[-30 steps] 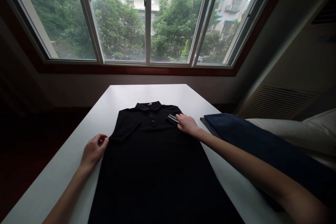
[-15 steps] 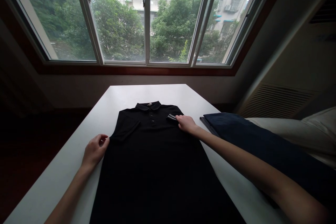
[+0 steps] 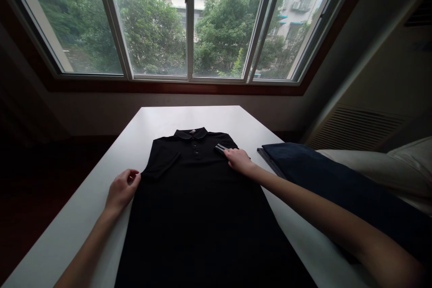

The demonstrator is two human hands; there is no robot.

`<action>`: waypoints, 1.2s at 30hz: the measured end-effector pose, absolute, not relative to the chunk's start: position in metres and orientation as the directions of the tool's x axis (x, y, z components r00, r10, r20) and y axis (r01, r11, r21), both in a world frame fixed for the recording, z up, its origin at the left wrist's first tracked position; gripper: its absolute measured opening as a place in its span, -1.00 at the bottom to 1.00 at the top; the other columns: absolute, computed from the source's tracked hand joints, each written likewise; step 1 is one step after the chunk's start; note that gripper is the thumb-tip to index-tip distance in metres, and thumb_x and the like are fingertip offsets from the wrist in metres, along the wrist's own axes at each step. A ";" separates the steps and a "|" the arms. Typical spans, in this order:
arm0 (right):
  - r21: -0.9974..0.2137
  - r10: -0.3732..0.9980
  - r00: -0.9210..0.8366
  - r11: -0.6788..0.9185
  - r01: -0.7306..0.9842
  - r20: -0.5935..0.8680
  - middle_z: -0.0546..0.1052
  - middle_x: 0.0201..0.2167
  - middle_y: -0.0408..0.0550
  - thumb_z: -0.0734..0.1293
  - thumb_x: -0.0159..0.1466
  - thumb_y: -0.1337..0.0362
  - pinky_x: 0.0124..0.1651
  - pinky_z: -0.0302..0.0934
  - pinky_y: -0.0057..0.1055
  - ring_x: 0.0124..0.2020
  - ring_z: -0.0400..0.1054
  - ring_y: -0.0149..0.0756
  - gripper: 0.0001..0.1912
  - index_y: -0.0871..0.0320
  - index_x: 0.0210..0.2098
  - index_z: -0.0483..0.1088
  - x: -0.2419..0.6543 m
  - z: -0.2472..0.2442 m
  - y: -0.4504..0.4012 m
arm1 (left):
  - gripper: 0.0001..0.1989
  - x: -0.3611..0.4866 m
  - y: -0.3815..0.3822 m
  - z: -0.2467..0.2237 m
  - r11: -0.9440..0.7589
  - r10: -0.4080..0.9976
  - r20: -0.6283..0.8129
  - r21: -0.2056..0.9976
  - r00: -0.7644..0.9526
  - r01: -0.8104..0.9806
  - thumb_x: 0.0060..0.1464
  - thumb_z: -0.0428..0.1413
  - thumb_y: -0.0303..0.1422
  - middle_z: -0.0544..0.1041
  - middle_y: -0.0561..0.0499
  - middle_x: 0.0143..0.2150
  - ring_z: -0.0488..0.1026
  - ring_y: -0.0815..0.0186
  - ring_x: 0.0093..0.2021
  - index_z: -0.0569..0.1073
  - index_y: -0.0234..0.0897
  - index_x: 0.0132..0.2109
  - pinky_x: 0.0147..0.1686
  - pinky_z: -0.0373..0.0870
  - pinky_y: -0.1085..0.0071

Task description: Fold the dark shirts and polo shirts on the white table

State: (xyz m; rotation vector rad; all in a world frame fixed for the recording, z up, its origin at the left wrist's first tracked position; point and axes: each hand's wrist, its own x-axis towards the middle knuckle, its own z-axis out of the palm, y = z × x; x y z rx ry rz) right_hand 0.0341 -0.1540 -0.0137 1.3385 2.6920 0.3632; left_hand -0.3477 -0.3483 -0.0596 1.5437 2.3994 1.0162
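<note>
A black polo shirt [image 3: 202, 216] lies front side up, its collar toward the window and its lower part running out of view at the bottom. At the shirt's left edge, just below the left sleeve [image 3: 162, 162], my left hand [image 3: 123, 186] is closed, thumb and finger pinching the fabric. My right hand [image 3: 239, 159] grips the right sleeve near its striped cuff [image 3: 221, 148], which lies over the chest. Part of that sleeve is hidden beneath the fingers.
The white table [image 3: 84, 216] carries the shirt. Folded dark blue garments [image 3: 313, 171] lie to the right, partly behind my right forearm, beside pale fabric [image 3: 357, 164]. Beyond the table's far edge is a wide window [image 3: 189, 31].
My right hand has shifted slightly left, and the striped cuff has turned a little in its grip. My left hand stays at the shirt's edge. The view has tilted down very slightly.
</note>
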 end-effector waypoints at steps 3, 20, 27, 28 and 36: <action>0.263 0.801 -0.599 0.578 0.772 -0.002 0.52 -0.12 0.19 0.18 0.24 0.47 -0.18 0.22 -0.32 -0.12 0.43 -0.07 -0.67 0.22 -0.02 0.35 0.033 -0.015 -0.154 | -0.62 -0.349 -0.348 -0.061 0.259 0.842 0.252 0.586 -0.477 0.768 0.08 -0.04 -0.05 0.55 -0.08 -0.25 0.49 0.14 -0.20 0.47 -0.24 -0.19 -0.26 0.41 0.35; 0.182 0.796 -0.599 0.579 0.795 0.083 0.51 -0.14 0.10 0.09 0.34 0.41 -0.27 0.21 -0.41 -0.17 0.44 -0.17 -0.74 0.20 -0.14 0.37 0.006 -0.009 -0.160 | -0.62 -0.348 -0.348 -0.060 0.257 0.851 0.237 0.590 -0.468 0.765 0.09 -0.04 -0.05 0.54 -0.07 -0.25 0.49 0.15 -0.22 0.46 -0.25 -0.19 -0.26 0.40 0.35; 0.194 0.795 -0.604 0.586 0.787 0.050 0.48 -0.11 0.10 0.13 0.37 0.24 -0.23 0.24 -0.37 -0.14 0.42 -0.13 -0.73 0.20 -0.06 0.36 0.025 -0.020 -0.169 | -0.63 -0.349 -0.348 -0.061 0.265 0.845 0.243 0.585 -0.477 0.766 0.09 -0.03 -0.06 0.54 -0.05 -0.25 0.48 0.15 -0.20 0.45 -0.24 -0.20 -0.26 0.39 0.36; 0.175 0.788 -0.614 0.597 0.783 0.055 0.48 -0.11 0.10 0.15 0.37 0.16 -0.21 0.24 -0.37 -0.13 0.42 -0.12 -0.70 0.18 -0.06 0.37 0.030 -0.019 -0.169 | -0.63 -0.348 -0.348 -0.060 0.264 0.846 0.239 0.588 -0.476 0.765 0.09 -0.03 -0.06 0.53 -0.05 -0.25 0.48 0.15 -0.20 0.45 -0.24 -0.19 -0.26 0.39 0.36; -0.133 0.825 -0.527 0.556 0.820 0.201 0.50 -0.14 0.04 0.18 0.36 0.22 -0.13 0.19 -0.41 -0.12 0.40 -0.23 -0.74 0.17 -0.07 0.42 0.095 -0.028 -0.145 | -0.60 -0.345 -0.350 -0.056 0.256 0.850 0.241 0.586 -0.468 0.769 0.08 -0.05 -0.05 0.54 -0.08 -0.25 0.48 0.15 -0.21 0.46 -0.26 -0.19 -0.28 0.40 0.35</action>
